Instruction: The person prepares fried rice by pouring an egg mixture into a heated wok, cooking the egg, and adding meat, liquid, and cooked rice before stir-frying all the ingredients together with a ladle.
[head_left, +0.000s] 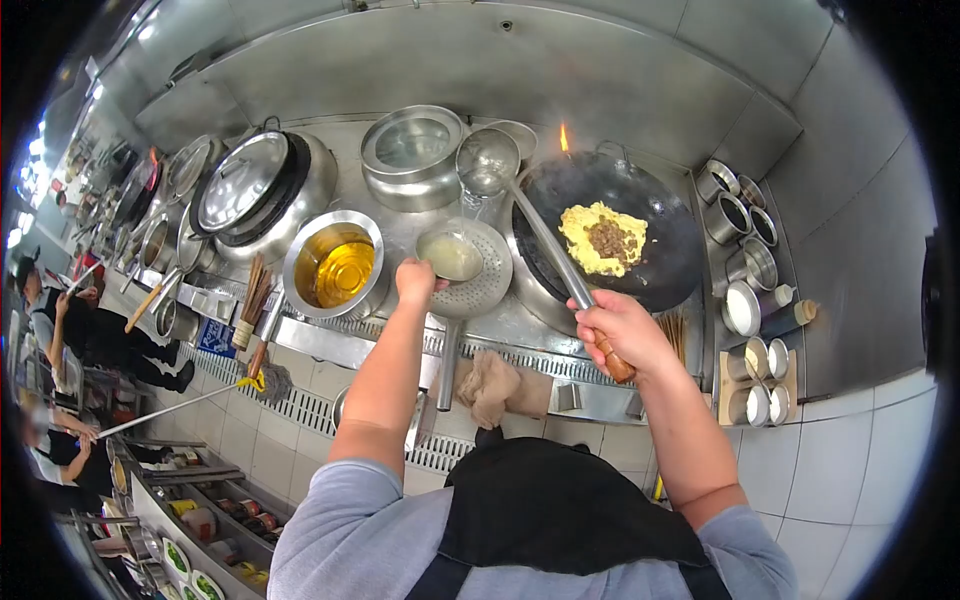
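Note:
My right hand (622,333) is closed round the wooden handle of a metal ladle (488,162), whose bowl hangs over the stove left of the wok. My left hand (415,283) grips the rim of a small bowl (450,257) with pale contents, held over a perforated strainer (478,272). Liquid seems to run down between the ladle and the bowl. In the black wok (650,200) lie yellow egg and a heap of brown pieces (612,240). Left of my left hand stands a metal pot of golden oil (343,275).
A flame (564,138) burns behind the wok. A water pot (412,150) stands at the back, a lidded pot (245,185) at left. Seasoning containers (742,305) line the right side. A cloth (490,385) lies at the front edge. Other people (90,320) work at far left; one holds a mop.

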